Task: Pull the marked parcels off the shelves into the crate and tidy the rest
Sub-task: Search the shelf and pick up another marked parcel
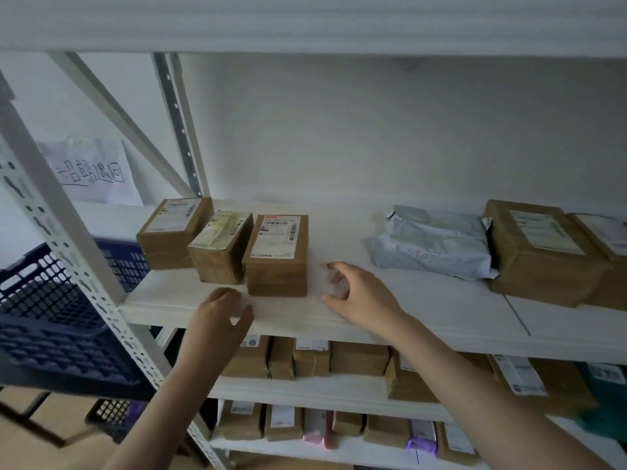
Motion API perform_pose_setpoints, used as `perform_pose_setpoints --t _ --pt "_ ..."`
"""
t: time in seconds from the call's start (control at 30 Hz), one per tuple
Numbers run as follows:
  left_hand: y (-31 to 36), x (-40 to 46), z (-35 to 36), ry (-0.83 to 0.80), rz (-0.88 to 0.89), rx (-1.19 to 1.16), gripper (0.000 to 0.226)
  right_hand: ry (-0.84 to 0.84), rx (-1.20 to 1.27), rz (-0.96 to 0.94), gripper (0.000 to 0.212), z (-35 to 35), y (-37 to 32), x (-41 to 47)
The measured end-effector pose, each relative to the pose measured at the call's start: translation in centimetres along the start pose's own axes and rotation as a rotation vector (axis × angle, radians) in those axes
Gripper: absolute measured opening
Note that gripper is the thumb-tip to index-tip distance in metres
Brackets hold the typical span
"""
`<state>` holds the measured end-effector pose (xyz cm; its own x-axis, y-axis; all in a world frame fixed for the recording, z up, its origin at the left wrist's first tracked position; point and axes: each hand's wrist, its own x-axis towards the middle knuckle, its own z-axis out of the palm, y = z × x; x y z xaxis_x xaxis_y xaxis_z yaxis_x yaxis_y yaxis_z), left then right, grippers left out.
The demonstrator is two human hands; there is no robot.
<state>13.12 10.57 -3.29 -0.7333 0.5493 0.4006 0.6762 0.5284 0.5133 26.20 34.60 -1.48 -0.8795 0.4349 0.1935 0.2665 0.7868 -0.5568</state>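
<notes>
Three small brown cardboard parcels stand side by side on the white shelf: a left one, a middle one and a right one with a white label on top. My left hand hovers at the shelf's front edge, just below the middle parcel, with loosely curled fingers that hold nothing. My right hand is over the shelf just right of the right parcel, fingers spread and bent, also empty. The dark blue crate stands to the left, beyond the shelf post.
A grey plastic mailer and two larger brown boxes lie further right on the same shelf. Lower shelves hold rows of several brown parcels. A perforated upright post stands between shelf and crate. A handwritten paper sign hangs at back left.
</notes>
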Motion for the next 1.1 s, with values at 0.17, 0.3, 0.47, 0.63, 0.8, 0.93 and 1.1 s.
perform_pose_setpoints --t 0.17,0.3,0.47,0.63,0.8,0.93,1.1 --pt "0.9 -2.0 0.9 -0.009 0.058 0.003 0.013 0.048 -0.098 0.04 0.056 -4.3 4.7 -3.4" --pt "5.3 -2.0 3.6 -0.055 0.154 -0.04 0.023 0.119 -0.151 0.136 0.057 -7.4 8.3 -5.8" --pt "11.7 -0.7 7.4 -0.136 0.326 -0.071 0.024 0.187 -0.211 0.239 0.065 -10.8 11.8 -8.2" --pt "14.7 1.7 10.8 -0.205 0.244 -0.106 0.037 0.195 -0.194 0.38 0.077 -12.9 13.6 -9.6" --pt "16.8 4.5 12.7 -0.242 0.144 -0.09 0.059 0.144 -0.226 0.432 0.086 -13.3 14.4 -8.7" --pt "17.2 7.7 13.9 -0.29 0.107 -0.105 0.068 0.16 -0.249 0.466 0.099 -13.6 15.1 -7.0" --pt "18.6 11.0 15.7 -0.362 0.181 -0.124 0.041 0.214 -0.223 0.486 0.043 -13.7 16.1 -5.2"
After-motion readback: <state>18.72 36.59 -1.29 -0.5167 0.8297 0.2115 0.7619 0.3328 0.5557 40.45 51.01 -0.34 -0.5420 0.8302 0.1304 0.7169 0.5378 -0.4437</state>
